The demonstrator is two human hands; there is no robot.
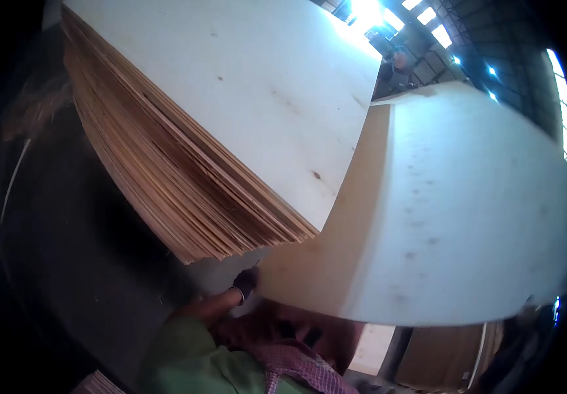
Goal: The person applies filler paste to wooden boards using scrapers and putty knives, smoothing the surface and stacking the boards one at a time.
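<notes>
A broad, pale wood veneer sheet (454, 217) slopes across the right side, its near edge above my lap. My left hand (245, 281), in a dark glove, is closed on the sheet's near left corner; the fingertips are partly hidden. At the sheet's near right edge, my right hand (527, 314) is dim and blurred, and appears closed on the edge. Just beyond my left hand rises a tall stack of veneer sheets (185, 190), with a pale top face and ragged brown edges. Part of the held sheet passes behind the stack's near corner.
Below the held sheet, at the bottom right, are brown boards (438, 358) and a pale panel (372, 348). The edge of another stack (98, 383) shows at the bottom left. Dark floor (54, 262) lies left of the tall stack. A person (399, 60) appears far back, indistinctly.
</notes>
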